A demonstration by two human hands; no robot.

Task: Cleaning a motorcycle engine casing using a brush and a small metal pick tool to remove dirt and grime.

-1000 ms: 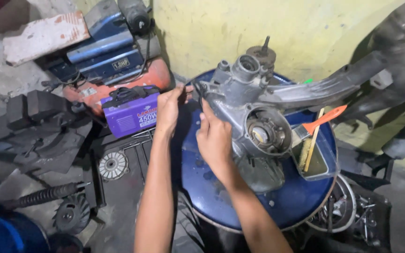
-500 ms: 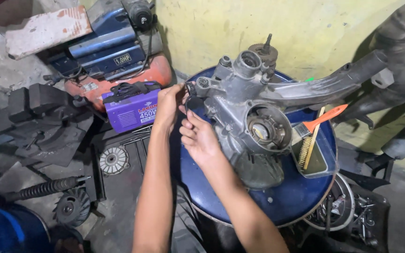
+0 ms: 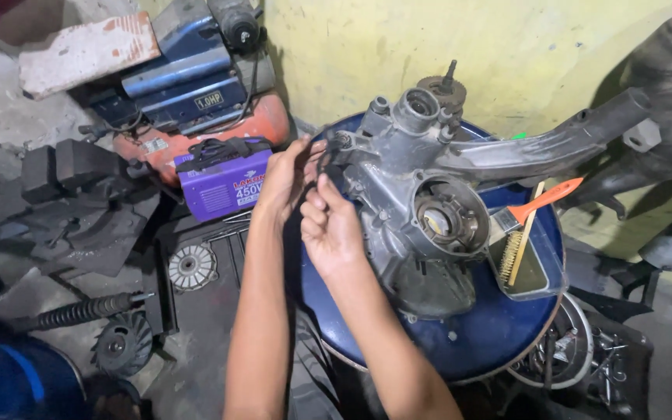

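A round blue drum top serves as the desk, against a yellow wall. A grey cast-metal engine case rests on it, right of both hands. Left hand and right hand fingers pinch a thin black cable at the case's left edge. A purple box sits left.

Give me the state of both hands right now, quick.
Left hand: fingers curled, pinching a thin black cable beside the grey metal engine casing.
Right hand: fingers bent, on the same cable at the casing's left edge; firm grip cannot be told.
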